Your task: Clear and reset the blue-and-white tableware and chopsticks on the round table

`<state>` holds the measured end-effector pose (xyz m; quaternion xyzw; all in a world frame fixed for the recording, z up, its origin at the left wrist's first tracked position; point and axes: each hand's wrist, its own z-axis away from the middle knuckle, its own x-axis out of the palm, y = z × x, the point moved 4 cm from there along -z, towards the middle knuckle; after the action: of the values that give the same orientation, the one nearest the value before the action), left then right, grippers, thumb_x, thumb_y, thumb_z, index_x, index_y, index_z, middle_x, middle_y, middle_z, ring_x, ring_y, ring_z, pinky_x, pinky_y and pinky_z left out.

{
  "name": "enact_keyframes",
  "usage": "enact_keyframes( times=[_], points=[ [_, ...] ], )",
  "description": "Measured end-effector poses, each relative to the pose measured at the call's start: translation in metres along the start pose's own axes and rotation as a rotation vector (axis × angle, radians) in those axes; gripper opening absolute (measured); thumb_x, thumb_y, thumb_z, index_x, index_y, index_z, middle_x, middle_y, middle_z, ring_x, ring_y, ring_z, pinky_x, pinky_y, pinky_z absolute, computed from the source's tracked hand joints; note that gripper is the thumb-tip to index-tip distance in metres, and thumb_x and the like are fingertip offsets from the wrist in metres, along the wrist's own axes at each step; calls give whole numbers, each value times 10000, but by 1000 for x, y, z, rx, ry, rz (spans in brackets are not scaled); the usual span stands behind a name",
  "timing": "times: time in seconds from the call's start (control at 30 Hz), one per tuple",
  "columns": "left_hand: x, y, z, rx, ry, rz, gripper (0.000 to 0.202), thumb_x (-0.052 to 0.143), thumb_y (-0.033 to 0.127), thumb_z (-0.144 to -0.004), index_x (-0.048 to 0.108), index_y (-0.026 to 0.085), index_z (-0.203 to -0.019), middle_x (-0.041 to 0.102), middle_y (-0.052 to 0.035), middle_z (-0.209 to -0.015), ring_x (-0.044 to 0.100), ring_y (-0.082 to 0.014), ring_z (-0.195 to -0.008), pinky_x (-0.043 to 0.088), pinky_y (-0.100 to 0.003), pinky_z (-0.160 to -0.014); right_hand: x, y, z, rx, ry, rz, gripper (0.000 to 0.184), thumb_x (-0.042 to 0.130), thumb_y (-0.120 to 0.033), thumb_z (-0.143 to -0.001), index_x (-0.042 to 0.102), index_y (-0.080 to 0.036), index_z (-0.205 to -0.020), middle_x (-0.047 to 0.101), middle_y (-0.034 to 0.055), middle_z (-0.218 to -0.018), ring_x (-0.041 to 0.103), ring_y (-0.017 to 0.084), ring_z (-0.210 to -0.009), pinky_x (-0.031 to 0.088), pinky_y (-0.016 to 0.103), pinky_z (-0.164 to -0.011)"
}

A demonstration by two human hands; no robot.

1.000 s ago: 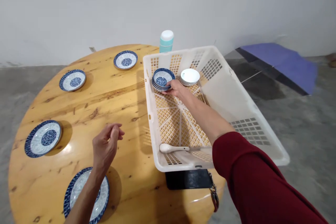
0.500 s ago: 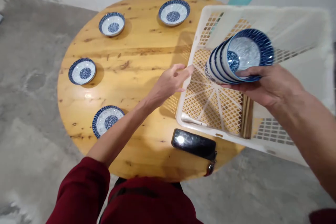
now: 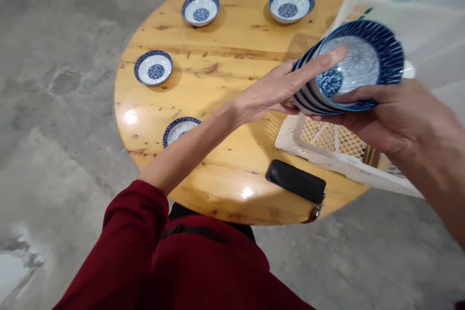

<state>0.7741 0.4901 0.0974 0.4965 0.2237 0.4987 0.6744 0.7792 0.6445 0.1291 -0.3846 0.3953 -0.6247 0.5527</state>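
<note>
A stack of blue-and-white bowls (image 3: 358, 65) is held tilted above the near-left part of the white plastic basket (image 3: 290, 136), its open side turned up towards me. My right hand (image 3: 394, 111) grips the stack's lower right rim, thumb inside the top bowl. From the left, my left hand (image 3: 281, 85) clasps the stack too, one finger reaching into the top bowl and the others around the outside. Part of the left fingers is hidden behind the bowls.
On the round wooden table (image 3: 214, 82) sit separate patterned dishes: one at the back (image 3: 291, 5), one back left (image 3: 200, 8), one left (image 3: 153, 67), one partly behind my left forearm (image 3: 180, 128). A black phone-like case (image 3: 297, 180) lies near the front edge.
My left hand has moved from the basket's rim onto the bowl stack and now grips it. The right hand still holds the stack. The view has shifted, so the table appears further right.
</note>
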Motion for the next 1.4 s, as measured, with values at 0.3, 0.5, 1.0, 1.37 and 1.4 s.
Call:
enact_keyframes(
  times=[0.3, 0.5, 1.0, 1.37, 1.4],
  points=[
    [-59, -73, 142, 60, 28, 105, 358, 582, 485, -928, 638, 135, -972, 709, -142, -934, 679, -234, -873, 591, -438, -844, 100, 95, 110, 187, 38, -31, 311, 622, 21, -568, 639, -159, -821, 731, 34, -764, 679, 182, -642, 641, 322, -536],
    [-104, -141, 200, -106, 89, 130, 317, 656, 438, -849, 548, 180, -998, 667, -89, -960, 660, -214, -896, 623, -396, -773, 154, 173, 155, 319, 48, -73, 202, 625, -17, -592, 653, -136, -754, 716, 55, -690, 645, 177, -595, 629, 342, -574],
    [-175, -107, 108, 29, 325, 166, 323, 648, 406, -818, 629, 169, -1036, 747, -118, -1026, 718, -266, -962, 612, -395, -803, 197, 140, 15, 240, 47, -28, 240, 579, 0, -616, 615, -165, -786, 697, 10, -662, 650, 168, -587, 639, 341, -598],
    [-246, -90, -9, 44, 558, 114, 244, 583, 326, -824, 627, 176, -1012, 740, -103, -1083, 706, -237, -991, 617, -381, -828, 229, 140, -143, 281, 21, 10, 304, 554, 16, -618, 573, -169, -859, 624, -29, -584, 600, 144, -494, 601, 291, -509],
    [-252, -89, -17, 37, 567, 113, 233, 586, 320, -820, 626, 176, -999, 742, -101, -1073, 706, -234, -991, 618, -377, -834, 232, 140, -152, 281, 23, 12, 312, 547, 18, -619, 571, -172, -865, 616, -34, -579, 599, 144, -495, 605, 295, -513]
  ],
)
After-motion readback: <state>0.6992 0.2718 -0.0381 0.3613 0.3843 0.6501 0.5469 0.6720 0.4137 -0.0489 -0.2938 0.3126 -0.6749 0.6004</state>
